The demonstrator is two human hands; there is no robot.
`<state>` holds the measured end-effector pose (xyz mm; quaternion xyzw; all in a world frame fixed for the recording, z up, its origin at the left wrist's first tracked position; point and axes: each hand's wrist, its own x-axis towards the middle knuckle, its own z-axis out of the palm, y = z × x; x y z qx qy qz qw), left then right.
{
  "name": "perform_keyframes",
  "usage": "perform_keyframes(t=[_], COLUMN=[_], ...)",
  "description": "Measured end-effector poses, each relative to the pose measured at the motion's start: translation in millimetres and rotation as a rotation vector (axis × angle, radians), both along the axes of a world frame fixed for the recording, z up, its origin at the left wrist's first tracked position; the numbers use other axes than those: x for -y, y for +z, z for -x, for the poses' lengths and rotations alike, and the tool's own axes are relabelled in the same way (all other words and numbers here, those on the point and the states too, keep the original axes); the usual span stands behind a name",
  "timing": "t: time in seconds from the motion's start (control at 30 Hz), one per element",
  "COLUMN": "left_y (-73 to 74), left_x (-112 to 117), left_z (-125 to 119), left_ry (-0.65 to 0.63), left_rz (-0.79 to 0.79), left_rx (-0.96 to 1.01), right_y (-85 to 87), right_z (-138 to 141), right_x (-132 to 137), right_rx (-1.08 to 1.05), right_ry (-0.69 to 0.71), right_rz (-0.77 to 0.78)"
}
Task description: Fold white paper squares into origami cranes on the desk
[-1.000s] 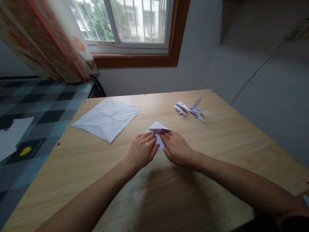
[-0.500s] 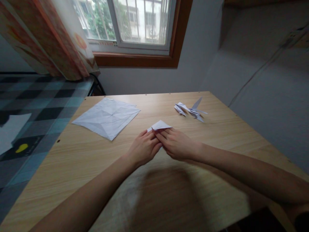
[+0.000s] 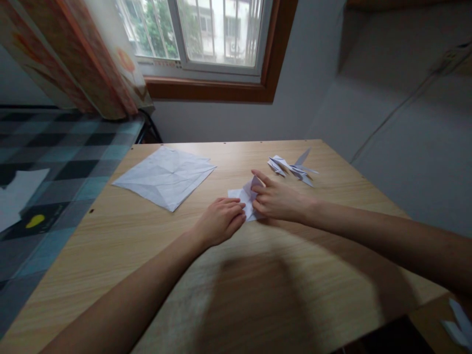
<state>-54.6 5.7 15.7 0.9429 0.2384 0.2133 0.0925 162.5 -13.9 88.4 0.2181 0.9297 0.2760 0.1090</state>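
A small piece of white folded paper lies in the middle of the wooden table, with one flap standing up. My left hand rests on its near left part, fingers together and bent, holding it against the table. From the right, my right hand grips the raised flap between thumb and fingers, its index finger stretched out past the top edge. Both hands cover parts of the paper, so its full shape is hidden.
A large creased paper sheet lies at the table's back left. Folded paper figures stand at the back right. Left of the table is a checked cloth with white paper on it. More folded paper shows bottom right.
My right hand has lifted away from my left and raised a flap, so the folded paper now stands partly open. The left hand stays nearly in place on the paper.
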Motion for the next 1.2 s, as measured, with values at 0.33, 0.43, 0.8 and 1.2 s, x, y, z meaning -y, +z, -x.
perform_keyframes(t=[0.33,0.43,0.8,1.2], left_y=[-0.3,0.0,10.6,-4.1], left_x=[1.5,0.7,3.0,-9.8], left_z=[0.7,0.5,-4.7,3.8], left_ry=[0.090,0.029,0.044,0.091], left_rz=[0.001,-0.041,-0.045,0.041], left_rx=[-0.007,-0.046,-0.223,0.079], right_y=[-26.4,-40.7,-73.4,-86.9], right_z=[7.6,-2.9,-11.3,-14.5], right_x=[-3.4,-2.8,-15.5,-10.5], right_rx=[-0.473,-0.630,-1.215,-0.824], right_ry=[-0.172,-0.153,-0.466,-0.269], right_rz=[0.171,0.157,0.435,0.352])
